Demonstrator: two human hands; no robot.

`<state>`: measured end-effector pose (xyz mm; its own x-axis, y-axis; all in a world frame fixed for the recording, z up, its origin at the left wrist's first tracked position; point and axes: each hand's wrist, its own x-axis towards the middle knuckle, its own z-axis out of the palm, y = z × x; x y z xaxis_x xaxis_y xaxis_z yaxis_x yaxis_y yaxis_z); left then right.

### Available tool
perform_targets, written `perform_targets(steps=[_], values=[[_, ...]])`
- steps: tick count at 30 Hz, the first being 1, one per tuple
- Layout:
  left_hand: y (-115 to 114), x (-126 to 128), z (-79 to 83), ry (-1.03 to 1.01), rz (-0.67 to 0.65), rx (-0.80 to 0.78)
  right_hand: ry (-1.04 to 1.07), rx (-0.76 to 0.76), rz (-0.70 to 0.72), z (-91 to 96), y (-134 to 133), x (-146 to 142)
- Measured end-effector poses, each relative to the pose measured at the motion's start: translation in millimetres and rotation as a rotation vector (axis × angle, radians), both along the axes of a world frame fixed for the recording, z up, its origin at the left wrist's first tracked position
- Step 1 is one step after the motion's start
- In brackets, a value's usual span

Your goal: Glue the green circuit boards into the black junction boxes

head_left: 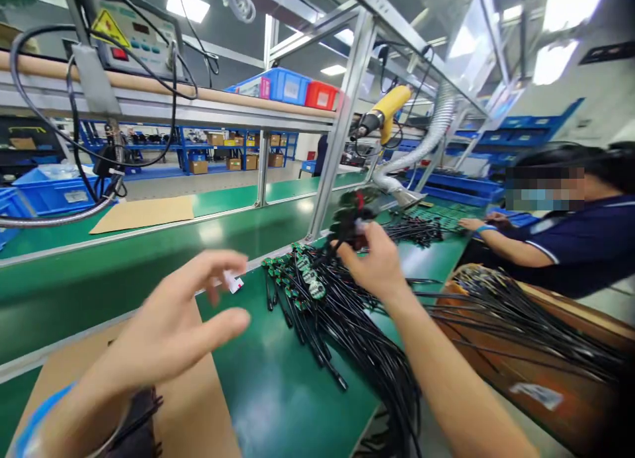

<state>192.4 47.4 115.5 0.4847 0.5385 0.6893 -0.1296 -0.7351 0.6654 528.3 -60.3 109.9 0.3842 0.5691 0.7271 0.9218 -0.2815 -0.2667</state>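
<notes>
My right hand is raised over the green bench and grips a bunch of black cables with small parts at their ends. Below it lies a big bundle of black cables with small green circuit boards fanned out on the mat. My left hand hovers open above a brown cardboard sheet, fingers spread, holding nothing. A small white tag lies just past its fingertips.
A green conveyor belt runs across behind the bench. A person in a dark shirt works at the right, next to more cables. A yellow tool and a flexible hose hang overhead. A cardboard box with cables sits at right.
</notes>
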Motion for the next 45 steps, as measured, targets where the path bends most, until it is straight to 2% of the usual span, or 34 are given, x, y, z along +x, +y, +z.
perform_targets(steps=[2, 3, 5, 7, 9, 12, 15, 18, 20, 23, 25, 27, 29, 31, 33, 36, 38, 40, 42, 45], values=[[6, 42, 16.2, 0.186, -0.173, 0.116, -0.078, 0.078, 0.15, -13.7, 4, -48], [9, 58, 18.5, 0.254, -0.263, 0.149, -0.1, 0.091, 0.197, -23.7, 7, -69], [12, 75, 11.7, 0.291, -0.417, 0.099, -0.13, 0.117, 0.272, -45.1, 13, -102], [16, 73, -4.1, 0.245, -0.47, -0.037, -0.148, 0.132, 0.347, -61.8, 12, -122], [20, 58, -19.0, 0.137, -0.423, -0.115, -0.179, 0.126, 0.459, -68.9, 3, -127], [21, 25, -26.2, 0.095, -0.324, -0.061, -0.167, 0.138, 0.616, -62.4, -17, -104], [14, -5, -18.4, 0.069, -0.284, -0.023, 0.017, 0.17, 0.566, -48.9, -23, -63], [6, -17, -11.2, -0.113, -0.258, -0.096, 0.207, -0.131, 0.622, -49.8, -13, -42], [5, -16, -10.5, -0.213, -0.192, -0.169, 0.263, -0.308, 0.701, -63.5, -9, -52], [8, -10, -12.3, -0.285, -0.147, -0.262, 0.209, -0.467, 0.735, -94.8, -10, -87], [10, -9, -12.5, -0.306, -0.166, -0.286, 0.104, -0.459, 0.673, -112.3, -10, -106], [11, -11, -11.2, -0.32, -0.127, -0.256, 0.068, -0.388, 0.573, -119.1, -4, -113], [12, -16, -9.4, -0.309, 0.004, -0.174, 0.121, -0.359, 0.514, -111.5, 6, -108], [15, -24, -8.2, -0.297, 0.158, -0.085, 0.172, -0.393, 0.545, -89.4, 13, -96], [21, -34, -8.9, -0.295, 0.258, -0.054, 0.179, -0.442, 0.614, -56.7, 16, -85], [34, -46, -12.6, -0.318, 0.323, -0.094, 0.158, -0.452, 0.645, -3.3, 15, -82], [39, -49, -14.7, -0.338, 0.329, -0.147, 0.15, -0.441, 0.631, 25.3, 15, -88], [39, -48, -14.6, -0.361, 0.302, -0.2, 0.234, -0.492, 0.633, 44.2, 18, -97], [36, -44, -12.1, -0.389, 0.223, -0.284, 0.46, -0.608, 0.681, 53.1, 22, -108], [32, -35, -5.6, -0.536, 0.065, -0.459, 0.853, -0.73, 0.79, 53.4, 27, -124]])
